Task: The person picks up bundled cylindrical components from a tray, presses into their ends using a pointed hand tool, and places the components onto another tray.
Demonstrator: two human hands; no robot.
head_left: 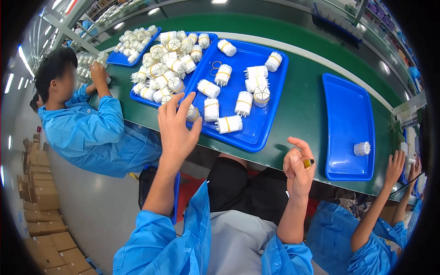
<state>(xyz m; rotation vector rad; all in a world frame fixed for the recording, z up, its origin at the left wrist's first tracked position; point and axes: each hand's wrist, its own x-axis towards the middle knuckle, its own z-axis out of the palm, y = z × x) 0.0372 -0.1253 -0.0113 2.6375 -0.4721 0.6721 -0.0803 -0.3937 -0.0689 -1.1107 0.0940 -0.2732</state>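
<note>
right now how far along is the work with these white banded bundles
Roughly midway, at a guess. About a dozen white banded bundles lie in the middle blue tray. The left hand reaches over its near corner; the right hand pinches a small yellow-tipped tool. The right-hand tray holds one bundle.

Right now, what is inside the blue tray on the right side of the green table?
The right blue tray holds one white ribbed cylindrical part near its front right corner. The rest shows bare blue bottom; nothing covers it. The right hand is nearby, pinching a small yellow-tipped object.
</note>
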